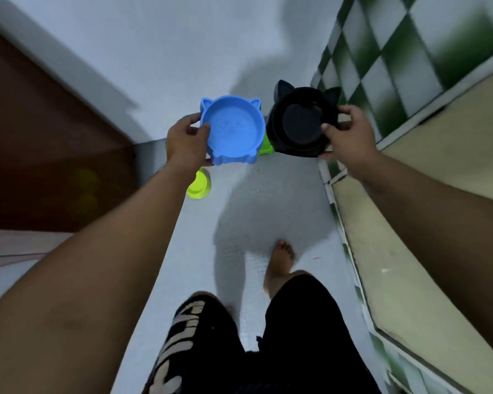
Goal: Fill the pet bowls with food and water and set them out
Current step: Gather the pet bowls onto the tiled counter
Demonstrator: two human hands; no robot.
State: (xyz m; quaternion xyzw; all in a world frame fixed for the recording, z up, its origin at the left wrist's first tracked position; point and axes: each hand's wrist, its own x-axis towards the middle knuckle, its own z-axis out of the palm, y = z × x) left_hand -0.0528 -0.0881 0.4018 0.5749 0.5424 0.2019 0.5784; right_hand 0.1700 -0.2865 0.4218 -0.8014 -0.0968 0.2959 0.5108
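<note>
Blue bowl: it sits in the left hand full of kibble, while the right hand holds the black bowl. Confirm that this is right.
Not right. The blue bowl is empty: the head view shows its bare bottom with a faint cat face moulded in, and no kibble. The rest stands: the left hand grips it by the rim, and the right hand holds the black bowl.

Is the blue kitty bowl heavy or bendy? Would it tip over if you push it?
Probably light: the left hand holds the blue bowl up by one edge alone. It looks stiff, showing no bend in that grip. It seems wide and low, so a push would likely slide it, not tip it.
</note>
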